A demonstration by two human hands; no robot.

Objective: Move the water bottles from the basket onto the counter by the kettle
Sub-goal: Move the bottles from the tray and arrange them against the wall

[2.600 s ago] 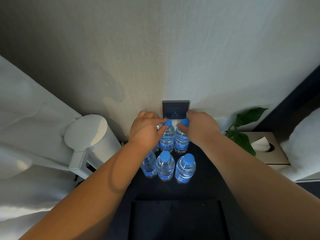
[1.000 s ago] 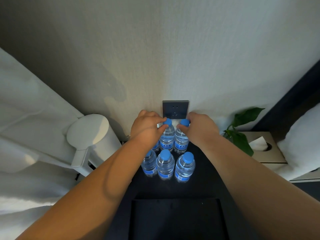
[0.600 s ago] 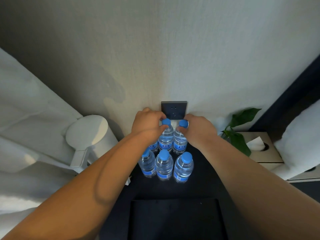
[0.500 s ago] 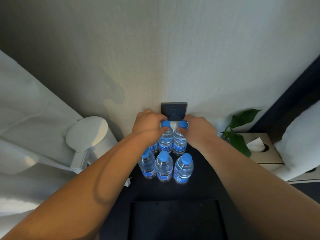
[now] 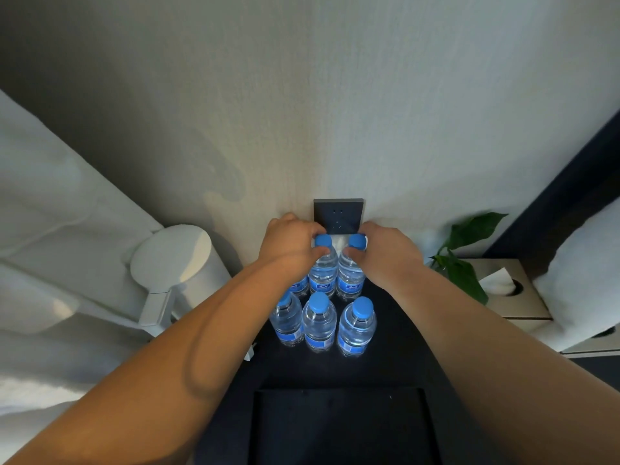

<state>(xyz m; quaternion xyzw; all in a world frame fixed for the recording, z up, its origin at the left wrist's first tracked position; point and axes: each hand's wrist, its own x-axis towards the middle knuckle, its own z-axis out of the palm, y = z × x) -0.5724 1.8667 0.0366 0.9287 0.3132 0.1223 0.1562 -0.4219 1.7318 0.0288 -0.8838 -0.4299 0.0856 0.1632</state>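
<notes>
Several clear water bottles with blue caps and blue labels stand upright in two rows on the dark counter (image 5: pixel 396 360), against the wall. My left hand (image 5: pixel 290 243) grips the neck of the back-row middle bottle (image 5: pixel 322 273). My right hand (image 5: pixel 385 251) grips the neck of the back-row right bottle (image 5: pixel 350 280). A third back-row bottle (image 5: pixel 299 288) is mostly hidden under my left wrist. Three front-row bottles (image 5: pixel 318 322) stand free. The white kettle (image 5: pixel 174 263) stands to the left of the bottles. A dark, empty basket (image 5: pixel 339 427) lies at the bottom.
A dark wall socket (image 5: pixel 338 214) sits just behind the bottles. A green plant (image 5: pixel 464 260) and a tissue box (image 5: pixel 510 290) stand to the right, with a white pillow (image 5: pixel 583 280) beyond. White curtain fabric (image 5: pixel 50 246) hangs on the left.
Both hands have stayed on the two back-row bottle necks, closing in slightly; the view has shifted a little. The bottles stand where they were.
</notes>
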